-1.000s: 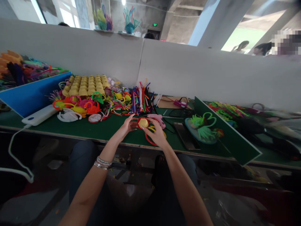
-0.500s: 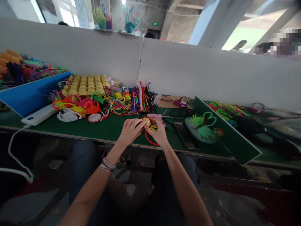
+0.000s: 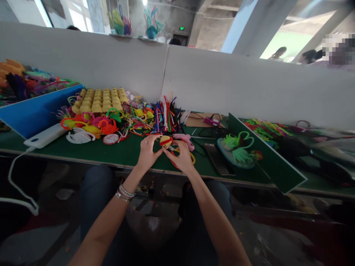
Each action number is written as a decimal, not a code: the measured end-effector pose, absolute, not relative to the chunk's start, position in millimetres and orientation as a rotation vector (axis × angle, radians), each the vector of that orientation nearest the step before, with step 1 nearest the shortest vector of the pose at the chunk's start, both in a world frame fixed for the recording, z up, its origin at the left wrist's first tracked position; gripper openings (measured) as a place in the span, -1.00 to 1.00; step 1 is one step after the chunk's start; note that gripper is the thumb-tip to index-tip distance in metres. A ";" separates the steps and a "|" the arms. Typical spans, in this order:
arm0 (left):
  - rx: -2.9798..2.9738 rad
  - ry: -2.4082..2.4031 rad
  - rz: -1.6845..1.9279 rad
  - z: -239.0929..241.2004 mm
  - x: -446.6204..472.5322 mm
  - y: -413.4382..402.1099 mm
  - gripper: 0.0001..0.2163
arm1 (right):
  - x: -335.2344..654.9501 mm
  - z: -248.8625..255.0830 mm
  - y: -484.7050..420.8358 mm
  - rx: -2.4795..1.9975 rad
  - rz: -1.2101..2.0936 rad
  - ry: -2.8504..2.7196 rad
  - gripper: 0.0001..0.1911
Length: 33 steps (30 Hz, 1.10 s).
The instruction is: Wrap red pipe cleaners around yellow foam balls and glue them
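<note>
Yellow piece (image 3: 165, 143) with a red band pinched between fingertips above a green bench (image 3: 124, 154)

The small yellow piece sits just below the middle of the frame, raised over the front part of the bench. The left hand (image 3: 148, 153) grasps it from the left, fingers along its upper side and thumb beneath. The right hand (image 3: 182, 157) closes on it from the opposite side with thumb and fingers; how firmly either hand presses cannot be told. A ring and bracelets (image 3: 124, 193) show on the left arm.

Red and yellow loops (image 3: 193, 159), partly hidden, lie by the right hand. Just behind that hand is a pink glue gun (image 3: 187, 140). Right of centre, a dark phone (image 3: 219, 159) lies beside a tray (image 3: 240, 165) bearing bright green fuzzy pieces (image 3: 241, 154).

Behind the hands, near the centre, stands a bundle of coloured fuzzy stems (image 3: 165, 116). Left of centre, a yellow egg carton (image 3: 100, 100) rests behind a heap of colourful fuzzy shapes (image 3: 95, 128). A white power strip (image 3: 46, 136) lies at the left, beside a slanted blue panel (image 3: 41, 109).
</note>
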<state>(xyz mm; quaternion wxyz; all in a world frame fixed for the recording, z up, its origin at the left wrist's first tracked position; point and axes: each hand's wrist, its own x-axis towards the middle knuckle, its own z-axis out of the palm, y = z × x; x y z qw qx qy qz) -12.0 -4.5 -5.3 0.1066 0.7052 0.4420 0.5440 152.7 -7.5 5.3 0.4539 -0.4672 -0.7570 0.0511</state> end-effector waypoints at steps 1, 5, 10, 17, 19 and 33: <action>2.038 1.286 1.623 -5.8 -12.1 -2.6 -0.59 | 152.1 5.4 -7.8 -1.150 0.143 -1.860 -0.62; 1.893 1.195 1.697 -9.3 -12.5 4.7 -0.54 | 151.1 5.2 -7.9 -1.134 0.204 -1.858 -0.65; 1.916 1.197 1.655 -11.5 -13.5 8.4 -0.58 | 151.8 5.8 -7.9 -1.133 0.259 -1.842 -0.67; 1.867 1.285 1.511 -13.0 -13.6 9.1 -0.63 | 153.6 7.3 -6.9 -1.103 0.232 -1.865 -0.69; 1.826 1.281 1.489 -11.5 -14.1 8.7 -0.62 | 153.5 7.6 -7.0 -1.100 0.188 -1.889 -0.70; 1.743 1.384 1.592 -3.3 -16.3 3.3 -0.58 | 156.9 14.7 -9.0 -1.152 -0.141 -1.881 -0.75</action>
